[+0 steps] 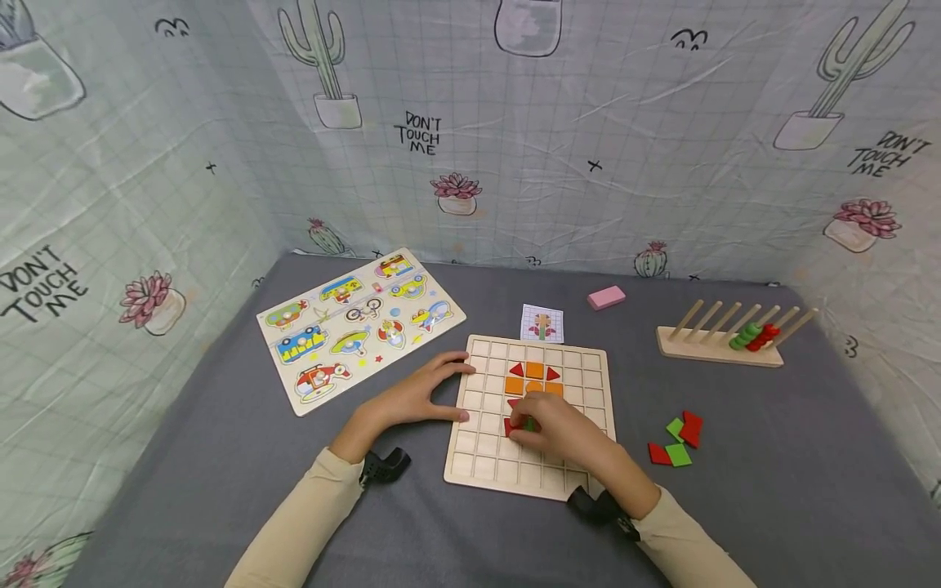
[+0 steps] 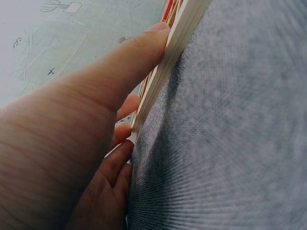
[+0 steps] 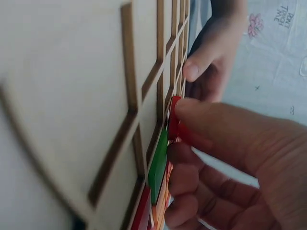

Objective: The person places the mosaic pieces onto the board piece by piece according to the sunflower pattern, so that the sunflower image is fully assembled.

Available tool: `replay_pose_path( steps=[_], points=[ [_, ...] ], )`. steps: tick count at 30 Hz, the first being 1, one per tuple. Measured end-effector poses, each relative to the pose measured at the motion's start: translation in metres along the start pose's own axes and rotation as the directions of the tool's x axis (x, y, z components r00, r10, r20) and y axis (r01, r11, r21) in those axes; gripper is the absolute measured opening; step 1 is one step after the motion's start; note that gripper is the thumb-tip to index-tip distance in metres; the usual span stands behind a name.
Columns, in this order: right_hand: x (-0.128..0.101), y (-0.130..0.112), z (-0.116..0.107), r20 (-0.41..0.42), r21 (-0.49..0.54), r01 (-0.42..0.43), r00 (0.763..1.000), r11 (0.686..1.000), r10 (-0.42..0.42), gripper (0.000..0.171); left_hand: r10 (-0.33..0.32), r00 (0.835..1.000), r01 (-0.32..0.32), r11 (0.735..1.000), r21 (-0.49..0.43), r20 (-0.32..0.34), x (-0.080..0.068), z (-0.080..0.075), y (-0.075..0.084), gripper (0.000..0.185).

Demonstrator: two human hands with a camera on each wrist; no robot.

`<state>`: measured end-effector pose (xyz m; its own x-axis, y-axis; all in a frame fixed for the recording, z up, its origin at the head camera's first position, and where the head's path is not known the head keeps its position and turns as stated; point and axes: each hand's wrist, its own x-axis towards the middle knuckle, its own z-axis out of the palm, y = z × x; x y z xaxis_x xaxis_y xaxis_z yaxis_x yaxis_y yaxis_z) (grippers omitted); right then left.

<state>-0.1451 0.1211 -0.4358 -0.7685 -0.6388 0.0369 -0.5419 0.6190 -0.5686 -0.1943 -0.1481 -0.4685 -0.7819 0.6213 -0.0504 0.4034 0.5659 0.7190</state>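
Red tile (image 3: 173, 122) sits pinched in the right hand (image 1: 559, 426) fingertips over the wooden grid board (image 1: 588, 392), near the board's middle, beside a green tile (image 3: 157, 165) already seated. Orange and red tiles (image 1: 534, 377) fill cells toward the far edge. Flat-fingered, the left hand (image 1: 419, 396) presses the board's left edge, gripping nothing. Spare tiles (image 1: 678, 441) lie on the grey tabletop's right side.

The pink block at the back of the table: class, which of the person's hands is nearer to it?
Right. The right hand works on the grid board, in front of the pink block. The left hand rests at the board's left edge, farther to the left.
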Motion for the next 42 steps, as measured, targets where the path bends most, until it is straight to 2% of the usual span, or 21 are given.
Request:
replay_pose_path(
  steps=[4, 9, 17, 22, 34, 42],
  points=[
    [0.001, -0.001, 0.004, -0.021, 0.019, -0.033, 0.999, 0.999, 0.033, 0.006, 0.0, 1.0, 0.0, 1.0, -0.002, -0.004, 0.0, 0.001, 0.0, 0.07],
    [0.001, -0.001, 0.005, -0.019, 0.041, -0.024, 1.0, 0.999, 0.025, 0.006, 0.004, 1.0, -0.004, 1.0, 0.003, -0.006, 0.0, 0.001, -0.001, 0.07],
    [-0.006, 0.0, -0.001, -0.006, 0.011, -0.007, 1.0, 1.0, 0.007, 0.005, 0.03, 1.0, -0.03, 1.0, 0.0, -0.004, 0.001, 0.001, 0.0, 0.069],
    [-0.016, 0.005, -0.007, -0.027, -0.01, -0.013, 1.0, 1.0, 0.013, 0.005, 0.024, 1.0, -0.024, 1.0, 0.002, 0.006, 0.002, 0.003, -0.002, 0.069],
    [-0.04, 0.034, -0.033, -0.074, -0.007, -0.048, 0.996, 0.999, 0.048, 0.006, 0.025, 1.0, -0.025, 1.0, -0.002, 0.001, 0.002, 0.0, -0.001, 0.07],
    [-0.053, 0.046, -0.055, -0.07, 0.003, -0.127, 0.989, 0.992, 0.126, 0.009, 0.017, 1.0, -0.017, 1.0, -0.002, 0.001, 0.0, 0.0, -0.003, 0.07]
  ],
)
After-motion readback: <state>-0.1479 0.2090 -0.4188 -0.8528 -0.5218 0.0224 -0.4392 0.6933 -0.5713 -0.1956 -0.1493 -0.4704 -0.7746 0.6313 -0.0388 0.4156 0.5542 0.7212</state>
